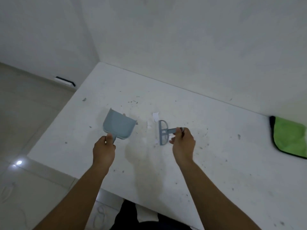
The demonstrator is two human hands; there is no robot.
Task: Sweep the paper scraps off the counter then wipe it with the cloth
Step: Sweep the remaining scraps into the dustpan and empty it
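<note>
My left hand (104, 149) grips the handle of a grey-blue dustpan (118, 126), whose open mouth faces right on the white counter (216, 163). My right hand (182, 141) holds the handle of a small grey-blue brush (163, 132), its head standing just right of the white paper scraps (155, 116). More scraps lie between the pan and the brush, and one small piece sits at the pan's far edge. A green cloth (289, 138) with a dark border lies at the counter's right side, away from both hands.
Dark specks and crumbs are scattered over the counter. White walls meet the counter at the back. The counter's left and front edges drop to a tiled floor (25, 122). A yellowish stain marks the surface between my arms.
</note>
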